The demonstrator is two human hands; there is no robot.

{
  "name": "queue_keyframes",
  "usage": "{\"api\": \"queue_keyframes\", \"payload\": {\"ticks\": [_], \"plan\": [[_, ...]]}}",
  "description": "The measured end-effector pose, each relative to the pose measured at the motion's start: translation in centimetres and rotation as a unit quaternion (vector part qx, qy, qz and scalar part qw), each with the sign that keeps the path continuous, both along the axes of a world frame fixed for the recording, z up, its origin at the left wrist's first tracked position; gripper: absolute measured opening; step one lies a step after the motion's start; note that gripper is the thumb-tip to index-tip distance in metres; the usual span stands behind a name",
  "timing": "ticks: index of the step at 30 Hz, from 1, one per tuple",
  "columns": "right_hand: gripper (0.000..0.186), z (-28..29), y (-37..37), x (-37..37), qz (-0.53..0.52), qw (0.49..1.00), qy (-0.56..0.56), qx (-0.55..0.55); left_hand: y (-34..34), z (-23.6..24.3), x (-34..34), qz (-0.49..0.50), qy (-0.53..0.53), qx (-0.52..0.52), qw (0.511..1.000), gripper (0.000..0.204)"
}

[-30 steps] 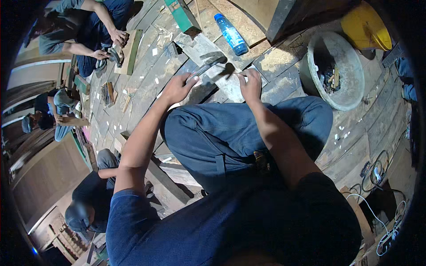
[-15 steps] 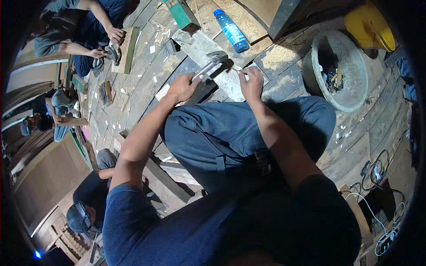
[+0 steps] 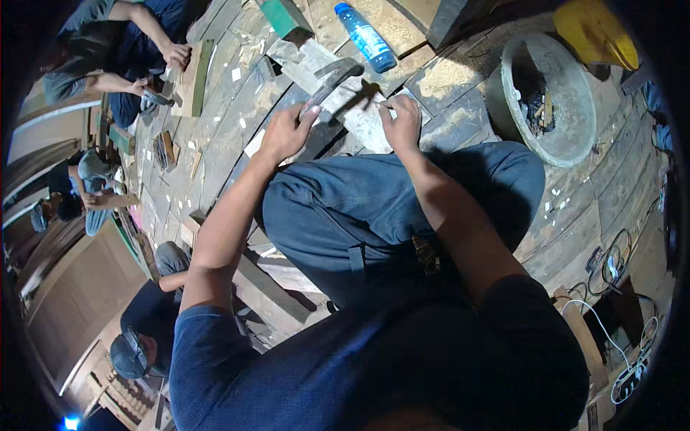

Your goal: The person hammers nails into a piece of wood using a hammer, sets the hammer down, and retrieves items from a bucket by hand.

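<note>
My left hand [image 3: 289, 133] is closed around the handle of a claw hammer [image 3: 329, 87], its head raised and pointing away from me. To its right, my right hand [image 3: 402, 123] pinches a thin, nail-like piece [image 3: 375, 101] over a pale, worn board [image 3: 305, 63] lying on the floor. The fingers cover most of that small piece. The hammer head is apart from the right hand, and a dark shadow of the hammer falls on the board between them. My bent legs [image 3: 345, 208] are just below both hands.
A blue-capped water bottle [image 3: 366, 39] lies beyond my hands, beside a green-sided wooden block [image 3: 286, 20]. At right stand a grey tub [image 3: 575, 136] with scraps and a yellow container [image 3: 593, 32]. Co-workers [image 3: 133, 65] sit at left. Cables [image 3: 611, 266] lie at lower right.
My left hand has swung the hammer's head up and slightly left. The right hand still pinches the thin piece above the board. The view has shifted slightly.
</note>
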State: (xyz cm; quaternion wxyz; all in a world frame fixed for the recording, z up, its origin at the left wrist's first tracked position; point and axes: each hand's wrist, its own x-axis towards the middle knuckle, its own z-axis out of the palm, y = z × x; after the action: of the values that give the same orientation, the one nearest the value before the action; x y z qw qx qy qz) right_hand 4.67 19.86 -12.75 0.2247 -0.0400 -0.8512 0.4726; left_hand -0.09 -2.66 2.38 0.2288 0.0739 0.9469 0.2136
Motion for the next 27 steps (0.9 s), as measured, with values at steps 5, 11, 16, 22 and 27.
{"api": "queue_keyframes", "payload": {"ticks": [5, 11, 16, 22, 27], "plan": [[0.009, 0.0, 0.0, 0.3, 0.004, 1.0, -0.006, 0.026, -0.6, -1.0, 1.0, 0.015, -0.056, -0.035, 0.998, 0.051], [0.008, 0.3, 0.0, 0.1, 0.01, 0.999, -0.031, 0.034, 0.0, 0.7, 0.0, 0.011, -0.019, -0.03, 0.999, 0.052], [0.009, -0.6, 0.1, 0.3, 0.003, 0.999, -0.033, 0.03, -0.2, -1.0, 0.3, -0.007, -0.017, -0.045, 0.999, 0.051], [0.009, -0.1, -0.2, 0.2, -0.003, 0.999, -0.026, 0.038, -0.3, -1.6, 0.3, -0.033, -0.025, -0.056, 0.998, 0.046], [0.011, -0.4, 0.1, 0.4, 0.007, 0.998, -0.049, 0.036, -0.7, -1.1, 0.8, -0.007, 0.011, 0.012, 1.0, 0.046]]}}
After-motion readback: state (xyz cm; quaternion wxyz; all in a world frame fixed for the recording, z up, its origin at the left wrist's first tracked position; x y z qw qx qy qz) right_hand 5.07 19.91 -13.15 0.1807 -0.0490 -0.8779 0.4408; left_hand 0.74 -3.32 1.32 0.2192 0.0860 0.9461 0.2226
